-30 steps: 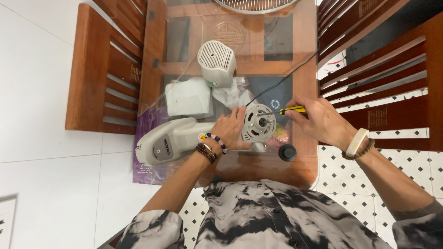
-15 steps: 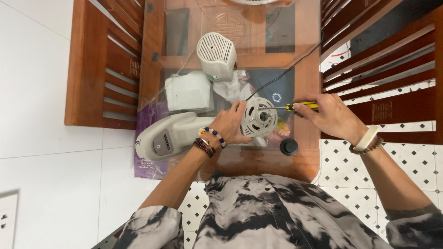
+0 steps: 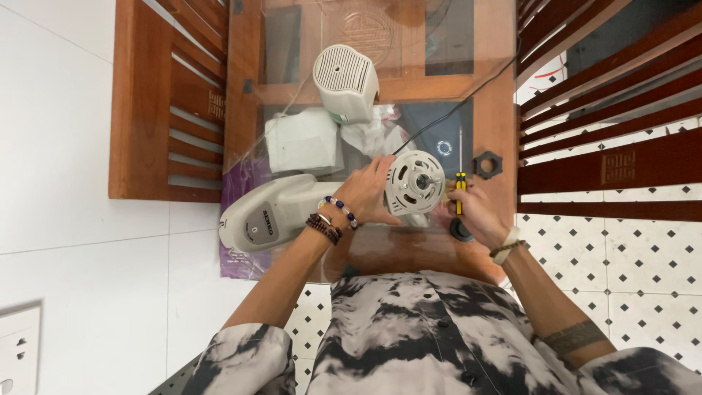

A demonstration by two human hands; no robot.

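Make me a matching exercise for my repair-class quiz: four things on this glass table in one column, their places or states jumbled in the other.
Things:
1. round pale grey fan motor housing
2. yellow-and-black screwdriver
3. black hexagonal plastic nut
4. white ribbed dome-shaped cover

Places or states:
A. lying free on the glass, near the table's right edge
B. held in the left hand's grip
C. standing alone at the far side
D. held in the right hand

Pairs: 1-B, 2-D, 3-A, 4-C
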